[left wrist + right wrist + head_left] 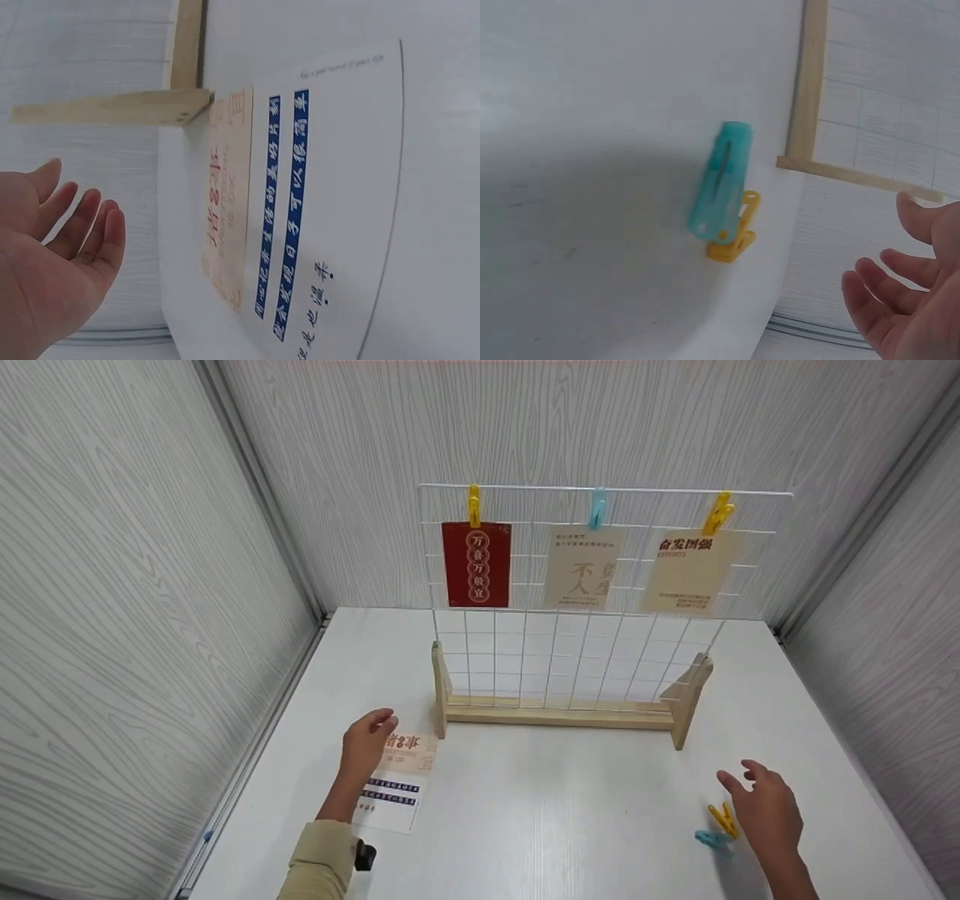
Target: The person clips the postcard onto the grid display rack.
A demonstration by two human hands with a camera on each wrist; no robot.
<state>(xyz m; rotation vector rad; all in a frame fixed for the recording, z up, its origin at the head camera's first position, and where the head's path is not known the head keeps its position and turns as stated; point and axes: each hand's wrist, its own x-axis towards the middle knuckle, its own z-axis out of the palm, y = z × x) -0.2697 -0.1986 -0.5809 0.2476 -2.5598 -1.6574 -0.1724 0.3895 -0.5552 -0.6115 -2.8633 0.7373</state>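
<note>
My left hand [367,746], fingers loosely bent and holding nothing, hovers over the cards at the left of the table. A white card with blue text bands [345,172] lies there beside a beige card with red characters [229,187]. At the right, my right hand [769,810] is raised with relaxed fingers, nothing between them. Close by it on the table are a yellow clothespin [723,820] and a blue clothespin [714,840]. In the right wrist view the blue one overlaps the yellow one.
A white wire grid [525,660] stands in a wooden base [559,718]. From it hang a red card [478,577] on a yellow clip, a beige card [581,574] on a blue clip, and another beige card [686,574] on a yellow clip. Grey panels [150,547] surround the table.
</note>
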